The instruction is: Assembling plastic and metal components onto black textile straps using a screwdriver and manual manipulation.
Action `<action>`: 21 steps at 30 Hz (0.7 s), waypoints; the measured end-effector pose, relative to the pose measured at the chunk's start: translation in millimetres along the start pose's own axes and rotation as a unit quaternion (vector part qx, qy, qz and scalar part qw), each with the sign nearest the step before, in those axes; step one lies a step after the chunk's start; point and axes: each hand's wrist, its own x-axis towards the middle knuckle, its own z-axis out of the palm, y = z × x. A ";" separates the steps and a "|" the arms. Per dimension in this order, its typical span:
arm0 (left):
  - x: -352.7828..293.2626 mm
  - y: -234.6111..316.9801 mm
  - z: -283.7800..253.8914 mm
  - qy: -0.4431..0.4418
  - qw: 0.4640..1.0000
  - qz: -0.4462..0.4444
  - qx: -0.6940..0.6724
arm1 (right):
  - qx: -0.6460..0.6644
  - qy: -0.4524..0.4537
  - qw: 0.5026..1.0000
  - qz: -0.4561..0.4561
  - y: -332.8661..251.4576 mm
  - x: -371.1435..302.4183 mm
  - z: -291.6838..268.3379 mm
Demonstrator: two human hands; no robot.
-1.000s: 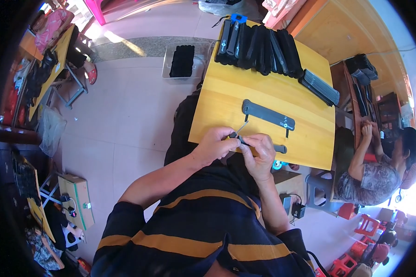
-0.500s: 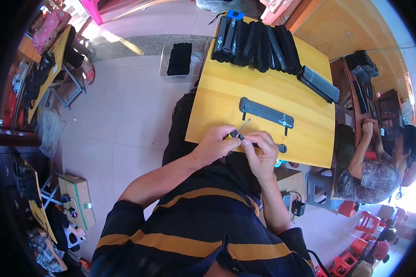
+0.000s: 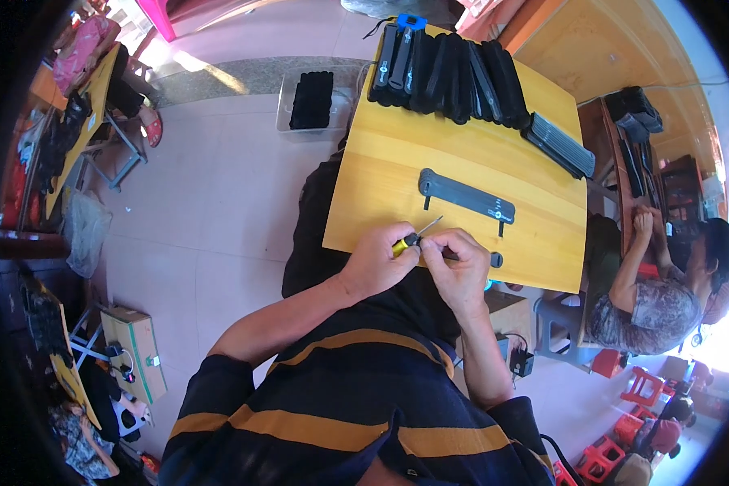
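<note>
My left hand (image 3: 378, 257) is closed around the yellow and black handle of a small screwdriver-like tool (image 3: 400, 245), its thin metal shaft pointing up and to the right. Close beside it, my right hand (image 3: 460, 271) pinches the end of a dark strip (image 3: 496, 259), whose other rounded end shows past the fingers at the table's near edge. The fingers hide most of what is pinched. Just beyond both hands lies a flat dark-grey strip (image 3: 467, 197) with rounded ends and two short black tabs on its near side.
A row of black strips (image 3: 449, 81) lines the table's (image 3: 373, 174) far edge, a blue object (image 3: 411, 22) behind it. More grey strips (image 3: 559, 146) are stacked at right. A clear bin (image 3: 344, 109) holds black pieces at left. A person (image 3: 652, 312) sits at the right.
Both hands stay together at the near edge. The left hand has turned slightly, so more of the tool's yellow handle shows. The strips on the table have not moved.
</note>
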 end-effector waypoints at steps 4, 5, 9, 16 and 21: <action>-1.3 -3.3 -0.8 -0.003 1.000 0.000 0.003 | 0.007 0.005 1.000 0.006 -1.2 1.8 3.2; -1.5 -4.0 -1.0 0.000 1.000 0.011 0.012 | 0.017 0.001 1.000 0.008 -0.5 2.0 3.1; -2.4 -5.0 -1.1 0.009 1.000 0.020 0.018 | -0.001 -0.012 1.000 0.019 1.6 2.7 4.9; -2.0 -9.8 -4.3 0.007 0.999 -0.005 0.034 | 0.000 -0.020 1.000 0.018 7.9 5.5 9.6; -1.2 -13.4 -5.5 -0.002 0.998 -0.017 0.057 | -0.014 -0.040 0.999 0.005 8.5 7.7 10.3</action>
